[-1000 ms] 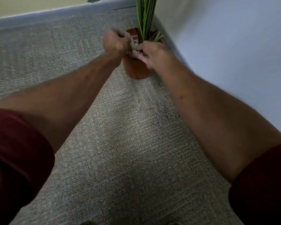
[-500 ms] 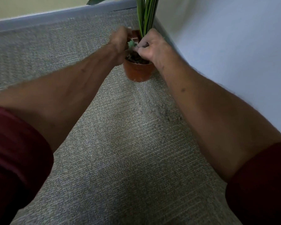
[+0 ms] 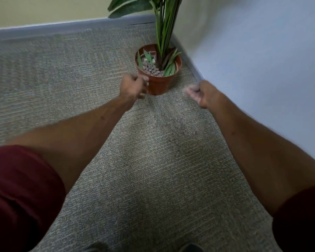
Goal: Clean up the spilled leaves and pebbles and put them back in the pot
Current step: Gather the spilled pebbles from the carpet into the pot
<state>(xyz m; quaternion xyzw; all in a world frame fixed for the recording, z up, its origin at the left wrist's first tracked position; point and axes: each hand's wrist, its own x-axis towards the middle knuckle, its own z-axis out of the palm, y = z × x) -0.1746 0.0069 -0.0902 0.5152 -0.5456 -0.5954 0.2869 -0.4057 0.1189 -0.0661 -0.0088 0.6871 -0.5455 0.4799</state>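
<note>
Head view, the only one: brown pot [image 3: 157, 82] stands upright on the carpet [image 3: 62, 73] in the room corner, close to the baseboard [image 3: 65, 27] & the pale wall [image 3: 262, 51]. Inside it: a heap of pebbles [image 3: 151, 69] w/ several loose green leaves [image 3: 169, 68] lying on top, beside the plant stems [image 3: 165, 30], whose tops are cut off by the frame edge.

More pebbles lie scattered on the carpet [image 3: 180, 128] in front of the pot, between the two forearms; some are too small & blurred to pick out from the carpet weave.

Left hand [image 3: 133, 87] is curled loosely, just beside the pot's left wall and overlapping it in the view; touching or not, can't tell. Right hand [image 3: 201, 92] is also curled, fingers blurred, well right of the pot, above the carpet. Whether either hand holds anything: can't tell, too blurred.

Dark red sleeves [image 3: 20, 193] are cut off at both lower corners. Two shoe tips [image 3: 96, 247] barely show at the bottom edge.
</note>
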